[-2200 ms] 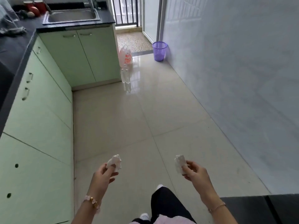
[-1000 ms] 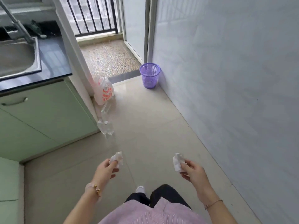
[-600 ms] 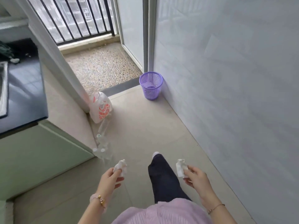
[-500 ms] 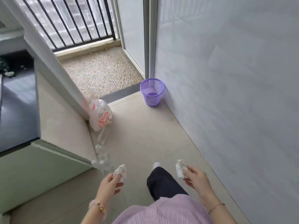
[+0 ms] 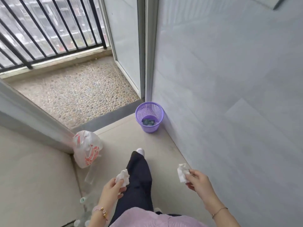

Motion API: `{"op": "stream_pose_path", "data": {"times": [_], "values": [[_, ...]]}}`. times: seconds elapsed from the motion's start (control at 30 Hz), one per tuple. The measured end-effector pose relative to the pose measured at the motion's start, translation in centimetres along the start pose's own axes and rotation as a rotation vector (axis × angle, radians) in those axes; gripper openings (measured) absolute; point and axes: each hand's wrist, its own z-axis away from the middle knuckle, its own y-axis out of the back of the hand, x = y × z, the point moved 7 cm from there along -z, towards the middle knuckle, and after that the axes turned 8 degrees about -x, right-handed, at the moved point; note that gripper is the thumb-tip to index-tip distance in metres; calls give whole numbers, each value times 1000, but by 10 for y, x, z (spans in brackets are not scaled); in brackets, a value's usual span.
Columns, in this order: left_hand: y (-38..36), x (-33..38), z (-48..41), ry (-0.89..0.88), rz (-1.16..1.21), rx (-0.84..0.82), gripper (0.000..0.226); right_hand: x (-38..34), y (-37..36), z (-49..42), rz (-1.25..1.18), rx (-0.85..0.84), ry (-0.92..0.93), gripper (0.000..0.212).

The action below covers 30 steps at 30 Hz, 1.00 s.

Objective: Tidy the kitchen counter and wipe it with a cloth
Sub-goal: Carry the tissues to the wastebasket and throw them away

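Observation:
My left hand (image 5: 110, 189) pinches a crumpled white tissue (image 5: 122, 176) low in the view, beside my dark trouser leg. My right hand (image 5: 197, 180) holds a second crumpled white tissue (image 5: 182, 172) near the grey wall. A purple mesh waste basket (image 5: 149, 117) stands on the floor ahead, in the corner by the door frame, with something dark lying at its bottom. The kitchen counter is out of view.
A white and red plastic bag (image 5: 87, 149) leans against the cabinet end (image 5: 32, 177) on the left, with clear plastic bottles (image 5: 85, 203) on the floor below it. Ahead lies a pebbled balcony floor (image 5: 73, 94) behind black railings (image 5: 49, 30). A grey tiled wall (image 5: 229, 95) fills the right.
I have walked forward across the kitchen; the sink and counter have slid out of view and the purple basket is much nearer. Both hands still hold their tissues.

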Motion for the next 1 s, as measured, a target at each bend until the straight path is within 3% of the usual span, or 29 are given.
{"op": "stream_pose_path", "data": {"times": [0.17, 0.3, 0.43, 0.53, 0.7, 0.83, 1.0], "values": [[8, 74, -99, 39, -80, -76, 16, -46, -17, -88, -1, 67, -107, 12], [5, 152, -173, 45, -177, -187, 13, -112, -39, -157, -19, 66, -96, 12], [-10, 222, -253, 13, -303, -261, 29, -167, -63, -234, -4, 23, -68, 14], [-24, 248, -323, -8, -365, -281, 22, -183, -74, -299, -13, 16, -78, 12], [-39, 236, -435, 83, -342, -224, 12, -161, -79, -412, -44, 31, -180, 14], [-52, 179, -500, 326, -92, -172, 9, -114, -77, -484, -138, 77, -296, 12], [-72, 137, -541, 489, 50, -113, 22, -77, -78, -530, -202, 73, -378, 18]]}}
